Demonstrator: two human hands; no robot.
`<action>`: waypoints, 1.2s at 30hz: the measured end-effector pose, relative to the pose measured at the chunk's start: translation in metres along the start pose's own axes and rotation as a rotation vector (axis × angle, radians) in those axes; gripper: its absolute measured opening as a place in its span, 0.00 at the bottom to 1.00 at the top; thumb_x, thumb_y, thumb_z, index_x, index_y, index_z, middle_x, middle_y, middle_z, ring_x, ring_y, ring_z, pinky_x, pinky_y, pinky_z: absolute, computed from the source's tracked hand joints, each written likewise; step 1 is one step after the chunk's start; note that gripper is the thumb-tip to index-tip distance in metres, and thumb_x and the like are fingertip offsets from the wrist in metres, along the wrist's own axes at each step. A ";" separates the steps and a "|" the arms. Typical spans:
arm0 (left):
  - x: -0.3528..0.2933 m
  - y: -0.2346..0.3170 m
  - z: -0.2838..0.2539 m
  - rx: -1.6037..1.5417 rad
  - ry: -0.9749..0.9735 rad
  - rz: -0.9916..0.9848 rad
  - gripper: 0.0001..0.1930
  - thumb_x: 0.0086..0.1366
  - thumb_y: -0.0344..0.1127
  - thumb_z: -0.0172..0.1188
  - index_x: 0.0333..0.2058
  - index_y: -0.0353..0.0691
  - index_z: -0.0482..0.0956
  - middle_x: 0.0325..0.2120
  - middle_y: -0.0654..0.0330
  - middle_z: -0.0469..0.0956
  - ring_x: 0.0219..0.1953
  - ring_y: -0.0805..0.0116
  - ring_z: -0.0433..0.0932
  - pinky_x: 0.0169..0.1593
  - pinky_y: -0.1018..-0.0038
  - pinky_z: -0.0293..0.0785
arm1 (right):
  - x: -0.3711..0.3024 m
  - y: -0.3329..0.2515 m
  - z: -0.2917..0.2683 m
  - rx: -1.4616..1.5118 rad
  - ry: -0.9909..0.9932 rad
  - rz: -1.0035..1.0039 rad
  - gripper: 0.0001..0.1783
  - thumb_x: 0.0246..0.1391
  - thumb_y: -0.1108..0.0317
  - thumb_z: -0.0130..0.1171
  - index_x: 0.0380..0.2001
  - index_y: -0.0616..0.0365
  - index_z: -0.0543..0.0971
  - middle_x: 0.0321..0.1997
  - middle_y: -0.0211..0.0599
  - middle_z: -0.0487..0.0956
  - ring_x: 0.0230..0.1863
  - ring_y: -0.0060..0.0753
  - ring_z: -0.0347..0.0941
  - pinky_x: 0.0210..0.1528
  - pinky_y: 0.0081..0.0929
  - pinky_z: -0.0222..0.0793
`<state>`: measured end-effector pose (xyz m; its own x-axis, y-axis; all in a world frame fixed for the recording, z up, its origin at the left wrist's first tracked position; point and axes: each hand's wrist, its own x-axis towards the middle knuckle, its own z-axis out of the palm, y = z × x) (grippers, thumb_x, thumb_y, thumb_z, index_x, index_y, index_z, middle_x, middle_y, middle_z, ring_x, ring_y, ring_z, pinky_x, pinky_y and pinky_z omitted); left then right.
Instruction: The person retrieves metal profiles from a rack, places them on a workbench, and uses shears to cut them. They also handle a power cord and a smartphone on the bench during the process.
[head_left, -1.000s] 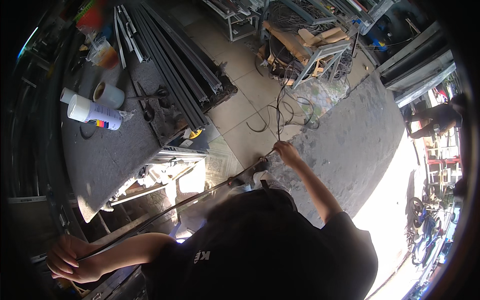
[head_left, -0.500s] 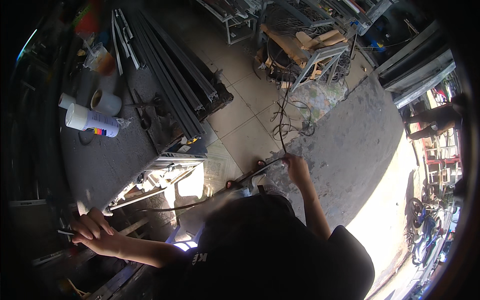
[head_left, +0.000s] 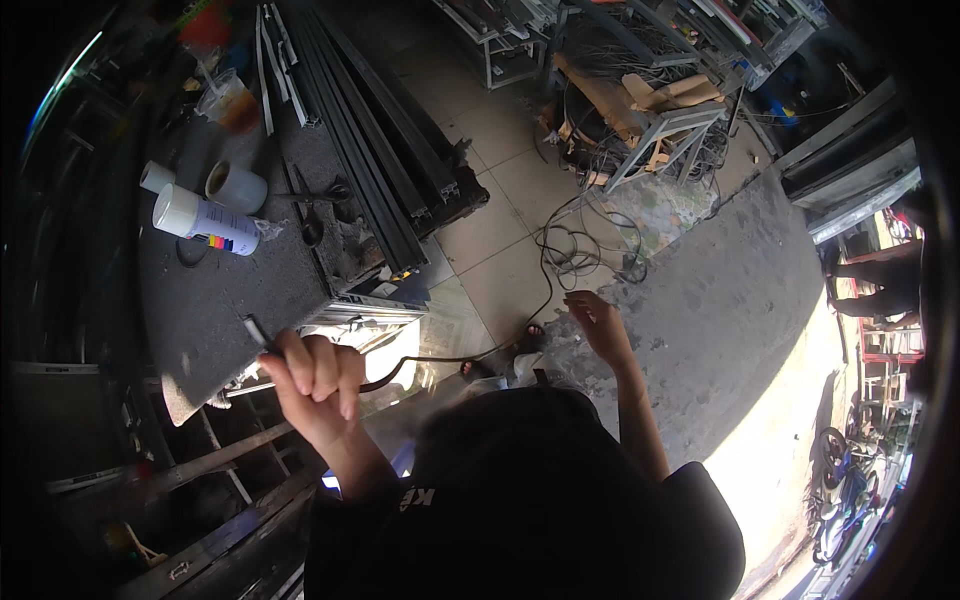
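Note:
My left hand (head_left: 318,385) is closed around one end of a thin dark cable (head_left: 440,358), beside the front corner of the worktable. A pale tip pokes out beyond its fingers. From this hand the cable sags past my feet and runs up to loose coils on the tiled floor. My right hand (head_left: 598,328) hovers over the floor, its fingers loosely bent and apart, holding nothing. The cable passes just to its left, without visible contact.
On the grey worktable (head_left: 215,320) stand a spray can (head_left: 205,220), a roll (head_left: 236,187), scissors (head_left: 312,215) and a plastic cup (head_left: 230,103). Long dark metal profiles (head_left: 360,140) lie beside them. Cardboard (head_left: 665,95) and wire sit on a metal frame ahead. Another person's legs (head_left: 880,285) show far right.
My left hand has moved right and upward with the cable end. My right hand has let go of the cable, which now hangs slacker and lies lower by the coils.

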<state>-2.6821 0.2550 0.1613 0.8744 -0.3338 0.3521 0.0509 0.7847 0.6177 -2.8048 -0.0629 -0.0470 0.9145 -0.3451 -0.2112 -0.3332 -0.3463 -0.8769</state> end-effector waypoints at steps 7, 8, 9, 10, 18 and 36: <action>-0.008 -0.113 0.057 1.216 -0.250 -0.054 0.07 0.62 0.37 0.62 0.32 0.39 0.81 0.44 0.58 0.68 0.47 0.62 0.67 0.51 0.67 0.59 | -0.020 -0.151 -0.017 0.744 -0.458 -0.462 0.21 0.63 0.67 0.55 0.56 0.67 0.70 0.58 0.45 0.72 0.56 0.37 0.72 0.52 0.29 0.70; -0.008 -0.116 0.056 1.276 -0.214 -0.034 0.07 0.60 0.38 0.64 0.32 0.42 0.83 0.45 0.59 0.69 0.48 0.61 0.65 0.54 0.65 0.56 | -0.019 -0.153 -0.017 0.646 -0.435 -0.469 0.21 0.61 0.70 0.55 0.56 0.66 0.70 0.58 0.45 0.73 0.54 0.36 0.73 0.49 0.27 0.71; -0.008 -0.119 0.054 1.333 -0.175 -0.017 0.07 0.58 0.39 0.65 0.33 0.45 0.84 0.45 0.61 0.69 0.50 0.61 0.64 0.56 0.62 0.53 | -0.019 -0.151 -0.016 0.547 -0.410 -0.475 0.21 0.60 0.73 0.55 0.56 0.66 0.70 0.58 0.45 0.73 0.53 0.34 0.74 0.47 0.25 0.72; -0.007 -0.120 0.051 1.313 -0.178 -0.021 0.08 0.58 0.40 0.65 0.34 0.45 0.84 0.46 0.61 0.69 0.50 0.61 0.63 0.56 0.62 0.52 | -0.015 -0.148 -0.018 0.500 -0.365 -0.505 0.21 0.58 0.76 0.56 0.56 0.66 0.70 0.57 0.45 0.73 0.52 0.33 0.74 0.44 0.23 0.73; 0.030 -0.081 -0.029 2.037 0.177 0.114 0.27 0.49 0.41 0.73 0.50 0.47 0.80 0.52 0.60 0.72 0.52 0.54 0.70 0.58 0.57 0.62 | 0.016 -0.133 -0.030 0.125 0.208 -0.717 0.09 0.61 0.78 0.46 0.39 0.68 0.76 0.37 0.45 0.81 0.28 0.32 0.77 0.34 0.22 0.72; 0.118 -0.035 -0.072 1.761 -1.145 -0.065 0.17 0.50 0.40 0.71 0.39 0.45 0.83 0.43 0.62 0.77 0.53 0.62 0.72 0.61 0.62 0.64 | -0.011 -0.168 0.082 0.641 -0.135 0.039 0.17 0.68 0.63 0.48 0.34 0.66 0.79 0.30 0.41 0.83 0.20 0.20 0.74 0.25 0.17 0.67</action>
<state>-2.5460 0.2254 0.1302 0.2375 -0.9698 0.0557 -0.9420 -0.2159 0.2569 -2.7399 0.0704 0.0670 0.9392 -0.2202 -0.2636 -0.2018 0.2672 -0.9423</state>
